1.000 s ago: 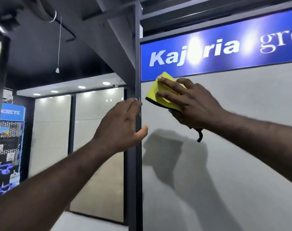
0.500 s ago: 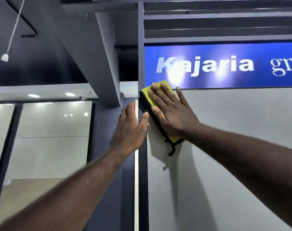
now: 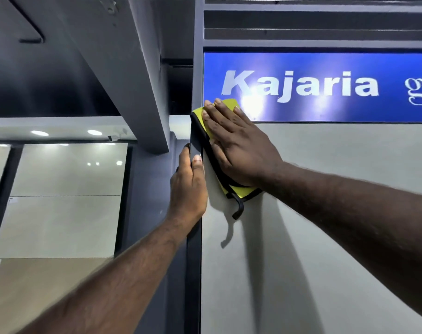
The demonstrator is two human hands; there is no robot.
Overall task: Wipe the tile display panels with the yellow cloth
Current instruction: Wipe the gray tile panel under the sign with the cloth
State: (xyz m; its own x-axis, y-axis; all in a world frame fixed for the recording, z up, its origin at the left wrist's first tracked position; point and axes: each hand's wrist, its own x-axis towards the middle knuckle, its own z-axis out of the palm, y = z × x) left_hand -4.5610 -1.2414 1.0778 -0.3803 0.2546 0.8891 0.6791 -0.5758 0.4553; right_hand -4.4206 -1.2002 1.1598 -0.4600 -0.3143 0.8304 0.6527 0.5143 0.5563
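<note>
- While my right hand [image 3: 239,150], fingers spread, presses the yellow cloth [image 3: 240,191] flat on the grey tile panel's [image 3: 325,213] top-left corner, my left hand [image 3: 188,186] grips the dark frame post [image 3: 194,261]
- I'd sweep downward in overlapping strokes with even pressure

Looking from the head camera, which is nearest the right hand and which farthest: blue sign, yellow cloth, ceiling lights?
1. The yellow cloth, pressed flat under the right hand.
2. The blue sign, directly above, at the cloth's top edge.
3. The ceiling lights, far left in the background.
</note>
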